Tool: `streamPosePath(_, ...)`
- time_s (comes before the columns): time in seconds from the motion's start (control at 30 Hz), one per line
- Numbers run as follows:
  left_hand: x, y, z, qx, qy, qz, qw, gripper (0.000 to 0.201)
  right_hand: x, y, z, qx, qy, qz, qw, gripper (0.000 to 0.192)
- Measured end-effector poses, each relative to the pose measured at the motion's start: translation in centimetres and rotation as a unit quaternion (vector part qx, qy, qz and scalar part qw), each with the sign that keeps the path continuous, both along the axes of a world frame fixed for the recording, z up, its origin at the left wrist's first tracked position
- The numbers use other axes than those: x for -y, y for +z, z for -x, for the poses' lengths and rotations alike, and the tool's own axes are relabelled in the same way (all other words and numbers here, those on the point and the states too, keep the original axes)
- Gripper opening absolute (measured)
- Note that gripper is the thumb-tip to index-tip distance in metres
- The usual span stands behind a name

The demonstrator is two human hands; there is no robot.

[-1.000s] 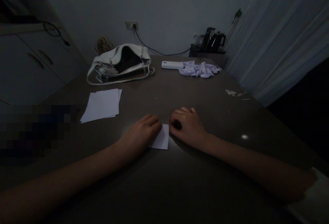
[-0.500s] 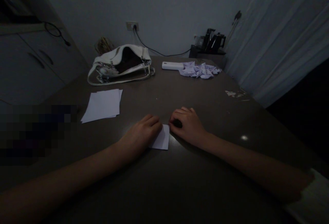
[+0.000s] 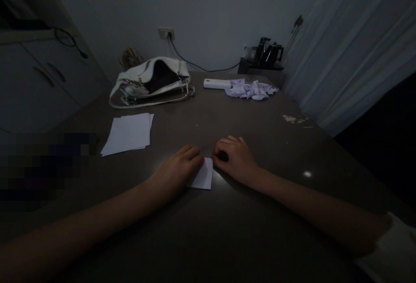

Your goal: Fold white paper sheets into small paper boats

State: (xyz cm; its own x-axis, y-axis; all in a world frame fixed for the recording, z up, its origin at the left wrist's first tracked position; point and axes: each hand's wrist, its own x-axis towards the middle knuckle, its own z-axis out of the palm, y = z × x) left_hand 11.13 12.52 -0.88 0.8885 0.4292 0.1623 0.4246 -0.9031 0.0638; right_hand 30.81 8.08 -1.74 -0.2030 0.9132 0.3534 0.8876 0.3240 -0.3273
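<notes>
Both the left hand (image 3: pixel 178 171) and the right hand (image 3: pixel 234 159), fingers curled, press a small folded paper (image 3: pixel 203 174) flat on the near surface (image 3: pixel 227 231), while the flat sheets (image 3: pixel 128 132) on the left wait unfolded and a pile of folded pieces (image 3: pixel 250 89) lies far off.

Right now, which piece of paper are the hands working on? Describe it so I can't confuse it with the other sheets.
On the dark table, look at the near middle, where the left hand and right hand meet. The small white paper lies flat between them, partly under the left hand. Unlike the larger stack of sheets farther left, it is a single small piece.
</notes>
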Motion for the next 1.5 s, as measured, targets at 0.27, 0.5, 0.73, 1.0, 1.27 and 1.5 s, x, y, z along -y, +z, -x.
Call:
streamPosePath(0.27, 0.1, 0.2, -0.1, -0.008, 0.003, -0.001, 1.0, 0.014, -0.1, 0.1, 0.0, -0.029, 0.02, 0.016, 0.999, 0.005)
streamPosePath(0.5, 0.3, 0.4, -0.2, -0.021, 0.012, 0.005, 1.0, 0.017, -0.5, 0.1, -0.1, -0.074, 0.015, 0.029, 0.997, 0.007)
streamPosePath(0.73, 0.5, 0.5, -0.2, -0.046, 0.02, 0.006, 0.999, 0.014, -0.7, -0.3, -0.3, -0.097, 0.109, 0.025, 0.989, 0.004)
streamPosePath(1.0, 0.8, 0.6, -0.2, -0.044, 0.015, -0.003, 0.999, 0.015, 0.2, 0.1, -0.1, -0.018, 0.101, -0.004, 0.995, 0.022)
streamPosePath(1.27, 0.7, 0.5, -0.3, -0.06, 0.022, -0.008, 0.998, 0.013, 0.1, 0.0, -0.3, -0.018, 0.019, -0.001, 1.0, 0.02)
streamPosePath(1.5, 0.4, 0.0, -0.1, -0.019, 0.011, -0.023, 0.999, 0.014, 0.2, -0.3, -0.5, -0.029, 0.111, -0.039, 0.993, 0.023)
